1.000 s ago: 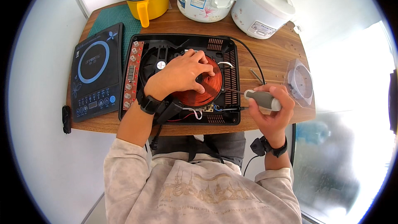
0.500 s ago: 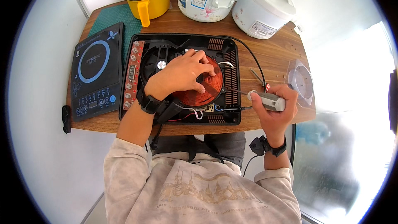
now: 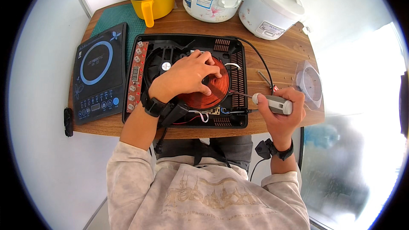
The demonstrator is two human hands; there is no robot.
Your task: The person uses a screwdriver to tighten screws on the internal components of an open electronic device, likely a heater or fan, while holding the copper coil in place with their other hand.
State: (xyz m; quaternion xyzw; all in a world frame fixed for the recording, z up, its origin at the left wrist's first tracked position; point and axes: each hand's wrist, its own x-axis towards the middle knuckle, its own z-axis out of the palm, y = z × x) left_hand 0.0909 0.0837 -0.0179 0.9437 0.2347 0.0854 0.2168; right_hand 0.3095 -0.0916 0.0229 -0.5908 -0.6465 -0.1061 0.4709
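A flat round copper coil point(image 3: 219, 91) sits inside the opened black base of an induction cooker point(image 3: 187, 124). My left hand point(image 3: 191, 73) lies over the coil, its fingers curled and pressed on it, thumb and fingertips near the centre. In my right hand point(image 3: 284, 113) is a screwdriver point(image 3: 275, 104), gripped by its grey and white handle. Its thin shaft points left, nearly level, and the tip meets the coil's right edge. Whether a screw is under the tip is too small to tell. A red circuit board point(image 3: 137, 79) runs along the base's left side.
The cooker's black glass top panel point(image 3: 98, 72) leans left of the base, partly over a green cutting mat point(image 3: 117, 17). A yellow pot point(image 3: 157, 4) and two white rice cookers point(image 3: 215, 0) stand behind. To the right are a metal tool point(image 3: 265, 79) and a clear round plastic part point(image 3: 309, 86).
The screwdriver's tip has moved slightly left, up to the coil's edge, with my right hand shifting a little. My left hand has stayed put on the coil.
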